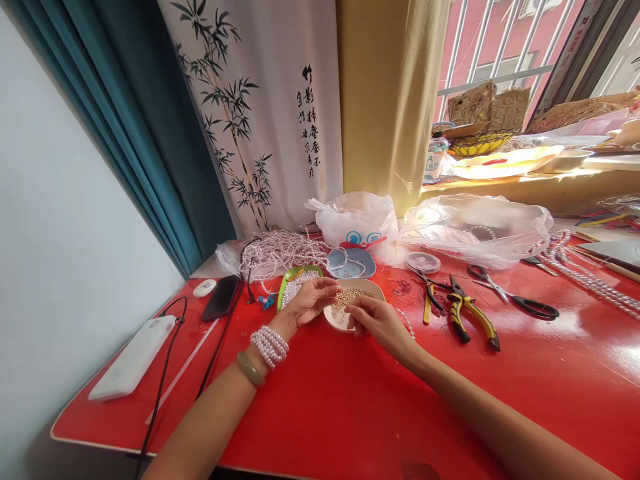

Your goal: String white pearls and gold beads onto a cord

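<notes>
The left hand (314, 300) has its fingertips drawn together at the white dish (379, 291); the right hand (373, 320) is bent in over the dish's near right side. What either pinches is too small to tell. Gold beads (354, 296) lie in the dish. Left of it, pearls (296, 287) fill a green tray (287, 277); behind sits a blue dish (369, 263). Pliers (470, 310) and scissors (520, 301) lie to the right on the red table (320, 413).

Anything between the fingers (327, 291) is too small to tell.
</notes>
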`<state>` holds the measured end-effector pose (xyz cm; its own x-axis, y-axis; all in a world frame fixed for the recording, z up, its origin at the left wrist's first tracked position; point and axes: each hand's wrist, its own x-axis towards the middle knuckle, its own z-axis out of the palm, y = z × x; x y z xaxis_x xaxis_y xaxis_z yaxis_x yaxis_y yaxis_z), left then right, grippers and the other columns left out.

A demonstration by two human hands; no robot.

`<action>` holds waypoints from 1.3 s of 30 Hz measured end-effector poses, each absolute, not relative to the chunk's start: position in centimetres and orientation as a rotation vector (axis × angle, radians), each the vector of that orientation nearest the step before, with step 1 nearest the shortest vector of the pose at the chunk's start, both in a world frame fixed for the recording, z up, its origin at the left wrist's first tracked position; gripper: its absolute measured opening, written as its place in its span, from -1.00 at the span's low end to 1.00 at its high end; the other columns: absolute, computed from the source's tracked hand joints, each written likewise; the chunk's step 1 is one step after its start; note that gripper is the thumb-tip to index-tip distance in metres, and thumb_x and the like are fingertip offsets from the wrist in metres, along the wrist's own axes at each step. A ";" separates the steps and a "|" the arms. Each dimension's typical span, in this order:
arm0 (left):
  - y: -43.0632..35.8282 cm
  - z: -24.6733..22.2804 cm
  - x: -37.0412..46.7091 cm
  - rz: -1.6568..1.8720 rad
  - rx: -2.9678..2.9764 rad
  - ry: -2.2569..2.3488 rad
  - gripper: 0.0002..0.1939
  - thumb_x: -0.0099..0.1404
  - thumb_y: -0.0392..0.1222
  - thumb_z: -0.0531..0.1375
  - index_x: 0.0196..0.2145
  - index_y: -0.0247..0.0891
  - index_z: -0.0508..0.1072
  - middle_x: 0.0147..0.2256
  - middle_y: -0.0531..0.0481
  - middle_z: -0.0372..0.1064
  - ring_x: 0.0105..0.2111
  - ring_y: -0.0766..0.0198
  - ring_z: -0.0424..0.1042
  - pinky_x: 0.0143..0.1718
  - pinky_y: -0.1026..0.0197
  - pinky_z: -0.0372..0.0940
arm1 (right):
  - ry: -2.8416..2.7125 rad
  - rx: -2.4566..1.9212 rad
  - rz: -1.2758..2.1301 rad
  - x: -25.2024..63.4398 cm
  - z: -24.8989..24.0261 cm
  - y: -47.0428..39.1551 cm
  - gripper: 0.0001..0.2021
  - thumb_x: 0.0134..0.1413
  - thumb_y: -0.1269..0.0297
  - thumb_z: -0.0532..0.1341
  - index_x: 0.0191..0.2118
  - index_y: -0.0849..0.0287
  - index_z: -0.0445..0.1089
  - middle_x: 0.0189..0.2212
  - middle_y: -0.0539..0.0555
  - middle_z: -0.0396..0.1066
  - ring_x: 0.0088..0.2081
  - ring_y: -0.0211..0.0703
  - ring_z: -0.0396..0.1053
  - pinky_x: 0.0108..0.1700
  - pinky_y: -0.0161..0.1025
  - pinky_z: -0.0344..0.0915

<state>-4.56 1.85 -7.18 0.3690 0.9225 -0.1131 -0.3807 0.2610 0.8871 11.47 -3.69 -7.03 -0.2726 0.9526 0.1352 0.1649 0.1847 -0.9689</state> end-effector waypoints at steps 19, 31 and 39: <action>1.9 -7.3 -4.5 0.990 0.897 0.735 -0.80 -0.12 -0.39 0.30 -0.45 -0.39 0.42 -0.49 0.04 0.38 -0.50 0.49 0.36 -0.45 0.46 0.28 | -1.592 -1.089 1.211 11.4 -7.2 -3.6 -0.80 -0.04 0.18 0.06 -0.51 0.20 0.26 -0.65 -0.04 0.31 -0.66 -0.36 0.23 -0.61 -0.42 0.15; 1.8 -7.4 -4.5 0.988 0.888 0.711 -0.80 -0.10 -0.38 0.29 -0.43 -0.39 0.42 -0.47 0.02 0.39 -0.48 0.47 0.37 -0.42 0.45 0.30 | -1.587 -1.113 1.227 11.4 -7.0 -3.6 -0.80 -0.05 0.18 0.06 -0.52 0.20 0.25 -0.67 -0.04 0.32 -0.66 -0.36 0.24 -0.61 -0.42 0.17; 1.9 -7.6 -4.6 0.990 0.876 0.714 -0.78 -0.13 -0.37 0.30 -0.44 -0.39 0.42 -0.47 0.03 0.39 -0.49 0.48 0.36 -0.42 0.44 0.29 | -1.593 -1.119 1.196 11.4 -6.9 -3.7 -0.81 -0.05 0.21 0.05 -0.53 0.20 0.26 -0.66 -0.04 0.33 -0.66 -0.36 0.24 -0.60 -0.42 0.18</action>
